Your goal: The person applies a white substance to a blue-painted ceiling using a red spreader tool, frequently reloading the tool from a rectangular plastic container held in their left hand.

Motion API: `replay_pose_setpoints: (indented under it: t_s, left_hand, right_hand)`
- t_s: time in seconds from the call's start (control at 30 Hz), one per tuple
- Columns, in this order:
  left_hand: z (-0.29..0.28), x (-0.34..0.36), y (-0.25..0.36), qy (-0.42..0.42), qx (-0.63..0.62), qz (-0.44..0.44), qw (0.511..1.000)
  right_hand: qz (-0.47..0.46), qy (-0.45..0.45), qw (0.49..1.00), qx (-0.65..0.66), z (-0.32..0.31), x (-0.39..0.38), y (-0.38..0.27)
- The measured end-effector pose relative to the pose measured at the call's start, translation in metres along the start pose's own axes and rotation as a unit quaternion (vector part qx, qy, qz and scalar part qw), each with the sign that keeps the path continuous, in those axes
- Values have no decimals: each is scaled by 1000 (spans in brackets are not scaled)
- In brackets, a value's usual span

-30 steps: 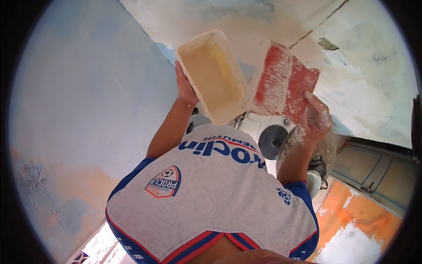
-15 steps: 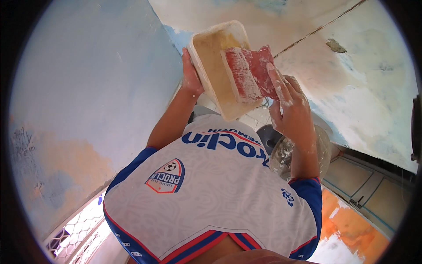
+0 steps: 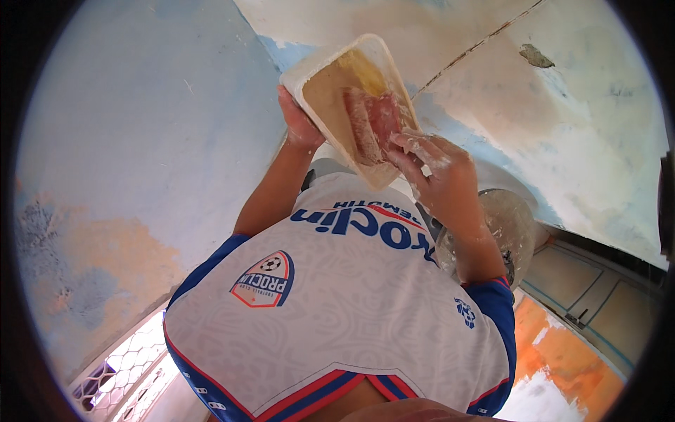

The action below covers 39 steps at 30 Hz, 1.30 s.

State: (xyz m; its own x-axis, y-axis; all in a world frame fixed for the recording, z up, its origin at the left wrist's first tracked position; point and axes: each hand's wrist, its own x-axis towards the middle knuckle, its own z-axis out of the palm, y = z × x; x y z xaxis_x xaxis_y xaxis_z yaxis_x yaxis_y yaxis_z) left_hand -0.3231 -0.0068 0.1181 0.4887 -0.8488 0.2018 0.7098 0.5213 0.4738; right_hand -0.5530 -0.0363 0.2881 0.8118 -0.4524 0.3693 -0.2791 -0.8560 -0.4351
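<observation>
My left hand (image 3: 299, 123) grips the left side of a white, rounded rectangular plastic tray (image 3: 319, 83), tilted, with beige paste and a yellower patch inside. A red scraper (image 3: 376, 112), streaked with white compound, lies down inside the tray's well. My right hand (image 3: 439, 172), its fingertips crusted white, pinches the near end of that scraper over the tray's right rim; the thumb is partly below the other fingers.
A patchy pale blue wall (image 3: 126, 155) is on the left. A cracked cream surface (image 3: 576, 126) spans the upper right. A dirty bucket (image 3: 506, 232) stands behind my right forearm. Metal grille (image 3: 126, 376) shows at lower left, an orange-and-white patched surface (image 3: 562, 337) at lower right.
The scraper has moved left from beside the tray into it, and my right hand has moved with it. My left hand still holds the tray.
</observation>
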Motion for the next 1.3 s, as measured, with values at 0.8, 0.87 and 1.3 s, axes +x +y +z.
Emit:
replay_pose_setpoints:
  t_s: [0.8, 0.87, 1.3]
  left_hand:
    - [-29, 66, 40, -61, 56, 78, 993]
    - [-34, 79, 50, -58, 27, 86, 994]
    - [-59, 133, 106, -50, -93, 56, 993]
  right_hand:
    - [103, 109, 984, -93, 45, 65, -27]
    - [47, 101, 989, -94, 48, 80, -29]
    - [17, 73, 992, -100, 81, 165, -57]
